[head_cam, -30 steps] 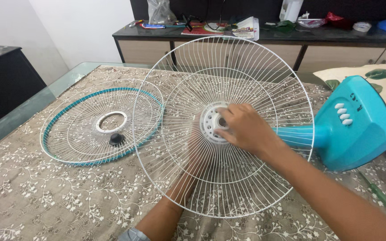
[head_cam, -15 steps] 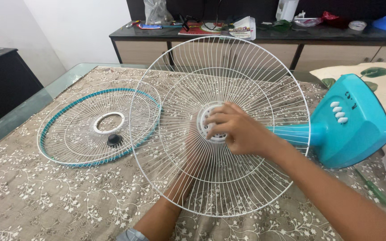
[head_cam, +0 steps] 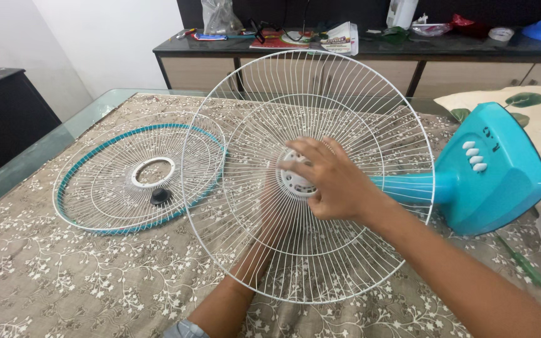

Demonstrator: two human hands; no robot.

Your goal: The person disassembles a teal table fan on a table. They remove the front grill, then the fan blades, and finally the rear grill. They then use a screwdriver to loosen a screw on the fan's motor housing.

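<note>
Right hand (head_cam: 333, 181): fingers curled on the white hub ring (head_cam: 295, 181) of the upright white wire fan guard (head_cam: 308, 81). Left hand (head_cam: 270, 219): behind the guard, grip unclear. Turquoise fan base (head_cam: 496, 175) to the right; teal-rimmed guard (head_cam: 95, 188) flat on patterned tablecloth (head_cam: 64, 275).

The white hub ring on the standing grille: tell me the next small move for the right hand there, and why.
Probably another short turn of the white hub ring. The right hand has its fingertips spread on the ring at the centre of the white wire grille, which stands upright on the teal fan body. The left hand braces behind the wires, so the grille seems steadied for it.
</note>
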